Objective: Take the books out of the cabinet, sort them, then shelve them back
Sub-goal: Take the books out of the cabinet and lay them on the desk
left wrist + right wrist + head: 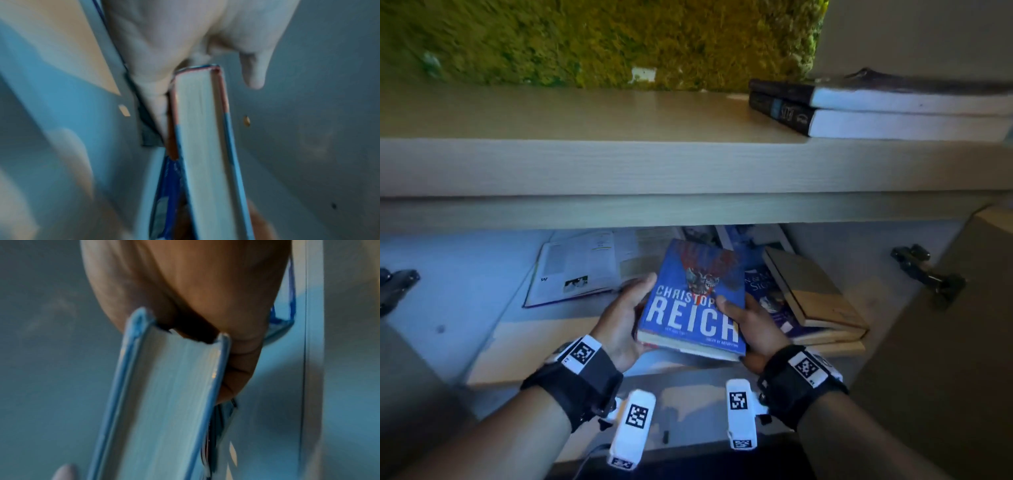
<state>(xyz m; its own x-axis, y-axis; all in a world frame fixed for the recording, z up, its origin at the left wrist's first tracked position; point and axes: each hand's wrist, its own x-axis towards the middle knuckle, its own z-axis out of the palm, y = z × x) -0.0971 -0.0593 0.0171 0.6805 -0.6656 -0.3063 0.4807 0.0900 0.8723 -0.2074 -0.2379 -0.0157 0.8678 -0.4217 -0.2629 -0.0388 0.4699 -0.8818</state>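
Note:
Both hands hold a blue hardcover book (697, 301) with "REICH" in white letters, at the open front of the lower cabinet shelf. My left hand (626, 315) grips its left edge, thumb on the cover. My right hand (748, 320) grips its right edge, thumb on the cover too. The book's page edge (198, 129) shows end-on in the left wrist view, and the same page block (164, 402) in the right wrist view. Inside the cabinet lie an open book (585, 263) at the left and a stack of closed books (811, 294) at the right.
Two dark books (876, 109) lie stacked on the cabinet top (619, 161) at the right. A green moss wall (602, 37) rises behind it. An open cabinet door (962, 342) stands at the right, with a hinge (928, 270). Another hinge (397, 284) sits at the left.

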